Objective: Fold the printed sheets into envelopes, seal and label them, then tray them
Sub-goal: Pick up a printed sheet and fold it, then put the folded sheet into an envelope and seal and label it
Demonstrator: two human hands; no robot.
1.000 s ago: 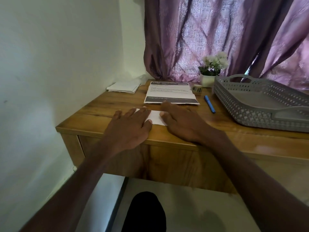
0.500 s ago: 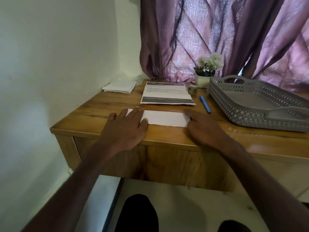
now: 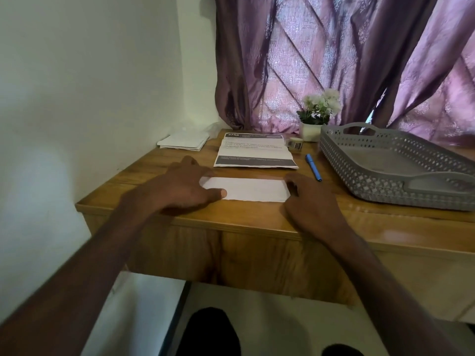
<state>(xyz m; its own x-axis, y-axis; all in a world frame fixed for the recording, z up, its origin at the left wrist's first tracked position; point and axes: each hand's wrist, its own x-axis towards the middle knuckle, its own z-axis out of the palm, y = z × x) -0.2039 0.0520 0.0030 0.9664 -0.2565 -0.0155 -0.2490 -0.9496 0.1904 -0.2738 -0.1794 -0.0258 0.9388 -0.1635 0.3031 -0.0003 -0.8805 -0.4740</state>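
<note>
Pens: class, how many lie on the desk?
1. The blue pen lies between the printed sheet and the grey tray. Others may be hidden beneath papers.

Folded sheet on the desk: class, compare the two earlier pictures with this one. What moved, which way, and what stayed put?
The right hand slid rightward along the folded sheet, from beside the left hand to the sheet's right end, baring its length. The left hand kept pressing the left end. Nothing was picked up or released. The printed sheet, pen, tray and envelope stack stayed put.
</note>
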